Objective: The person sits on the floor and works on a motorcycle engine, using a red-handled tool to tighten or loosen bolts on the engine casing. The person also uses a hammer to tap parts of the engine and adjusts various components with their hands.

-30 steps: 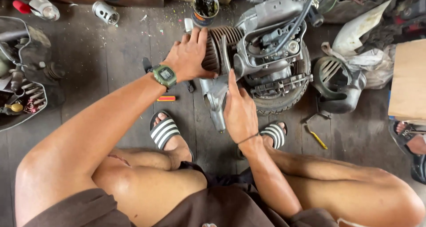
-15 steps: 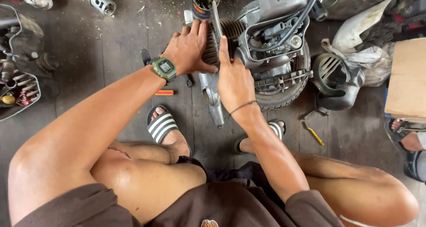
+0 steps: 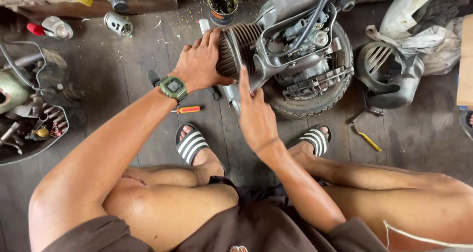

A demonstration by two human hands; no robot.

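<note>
The left hand (image 3: 199, 64) has its fingers (image 3: 211, 39) spread and curled over the far-left end of the finned cylinder (image 3: 235, 47), gripping it, thumb low on the near side. The right hand (image 3: 256, 116) reaches up from the near side with its fingers held together and almost straight, the forefinger (image 3: 243, 82) pointing far and touching the grey metal just below the cylinder; it grips nothing that can be seen. That cylinder belongs to a small engine (image 3: 300, 45) lying on the wooden floor (image 3: 123, 79), with a black tyre (image 3: 315, 101) wrapped round its near right side and a dark cable (image 3: 315, 13) looping over the top.

A green watch (image 3: 173, 87) sits on the left wrist, and the forearm runs down and left toward the knee. The right forearm crosses the near middle, a thin band at the wrist. Both feet wear striped sandals (image 3: 192, 146), one just near each hand.

A small orange-handled screwdriver (image 3: 186, 109) lies on the floor just left of the right hand. A yellow-handled tool (image 3: 367, 141) lies to the right, near a grey fan cover (image 3: 389, 74) and crumpled white rags (image 3: 423, 20).

Just beyond the cylinder stands an open tin (image 3: 222, 3) with dark greasy stuff in it. At the far left a tray (image 3: 32, 133) holds a jumble of small metal parts, and a short metal part (image 3: 118, 24) lies on its side farther off.
</note>
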